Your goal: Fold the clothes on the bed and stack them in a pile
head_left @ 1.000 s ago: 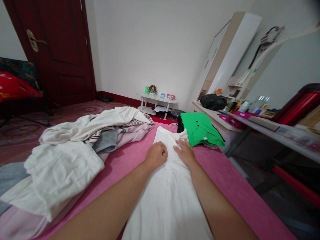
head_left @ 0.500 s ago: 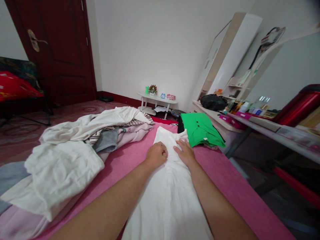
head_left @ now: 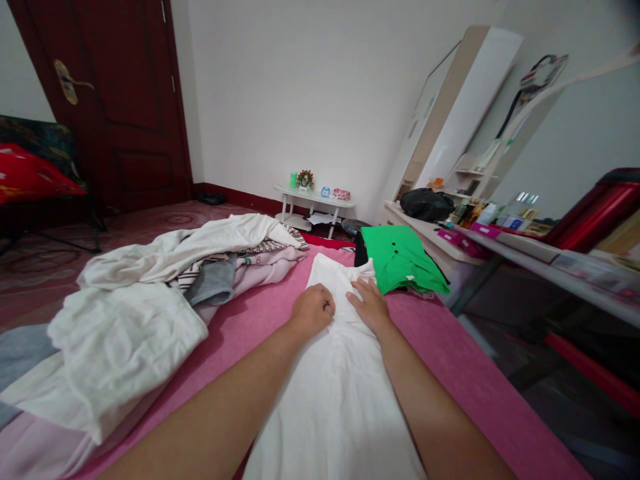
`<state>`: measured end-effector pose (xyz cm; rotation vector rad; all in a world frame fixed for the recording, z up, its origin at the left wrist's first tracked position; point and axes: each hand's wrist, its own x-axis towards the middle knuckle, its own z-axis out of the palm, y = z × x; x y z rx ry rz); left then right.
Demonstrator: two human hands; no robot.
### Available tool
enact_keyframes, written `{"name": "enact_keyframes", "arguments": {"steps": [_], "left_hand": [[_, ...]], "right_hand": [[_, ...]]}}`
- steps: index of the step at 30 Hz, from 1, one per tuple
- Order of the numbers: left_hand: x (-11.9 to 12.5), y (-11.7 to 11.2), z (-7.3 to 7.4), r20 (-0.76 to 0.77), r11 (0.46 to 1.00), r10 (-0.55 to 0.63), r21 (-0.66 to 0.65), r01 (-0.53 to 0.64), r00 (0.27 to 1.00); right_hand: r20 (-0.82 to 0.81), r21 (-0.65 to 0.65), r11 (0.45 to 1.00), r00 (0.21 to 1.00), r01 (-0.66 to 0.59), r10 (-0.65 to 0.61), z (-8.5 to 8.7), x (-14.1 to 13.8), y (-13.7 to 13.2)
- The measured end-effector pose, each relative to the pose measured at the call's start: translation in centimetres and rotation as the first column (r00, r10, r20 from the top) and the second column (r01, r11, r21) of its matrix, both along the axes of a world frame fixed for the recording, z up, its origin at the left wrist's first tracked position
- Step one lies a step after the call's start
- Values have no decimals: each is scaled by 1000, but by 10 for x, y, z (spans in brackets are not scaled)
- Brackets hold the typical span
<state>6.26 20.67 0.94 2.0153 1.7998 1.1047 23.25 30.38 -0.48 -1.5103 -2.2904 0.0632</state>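
A long white garment (head_left: 345, 393) lies stretched along the pink bed cover, its far end narrow and partly folded. My left hand (head_left: 311, 312) is curled closed on the left side of that far part, seemingly gripping the cloth; its fingertips are partly hidden. On the right side my right hand (head_left: 369, 303) rests palm down with fingers spread over the fabric. Just beyond my right hand sits a folded green shirt (head_left: 400, 257) with dark buttons, lying on other folded clothes.
At the left is a loose heap of clothes (head_left: 130, 340), white, grey, striped and pale pink. The pink cover (head_left: 450, 360) shows on both sides of the garment. A dressing table (head_left: 467, 250) with bottles stands at the right. A low white table (head_left: 315, 197) is by the far wall.
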Motion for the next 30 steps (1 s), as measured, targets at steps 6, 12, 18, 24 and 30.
{"name": "enact_keyframes", "arguments": {"steps": [6, 12, 18, 24, 30], "left_hand": [[-1, 1, -2, -1, 1000, -9, 11, 9, 1000], [0, 2, -3, 0, 1000, -8, 7, 8, 1000], [1, 1, -1, 0, 1000, 5, -25, -5, 1000], [1, 1, -1, 1, 1000, -11, -3, 11, 1000], [0, 2, -2, 1, 1000, -10, 4, 10, 1000]], "right_hand": [[-3, -10, 1000, 1000, 0, 0, -1, 0, 1], [-2, 6, 1000, 1000, -8, 8, -1, 1, 0], [-2, -1, 1000, 1000, -5, 5, 0, 1, -1], [0, -14, 1000, 1000, 5, -5, -1, 1, 1], [3, -10, 1000, 1000, 5, -5, -1, 1, 0]]}}
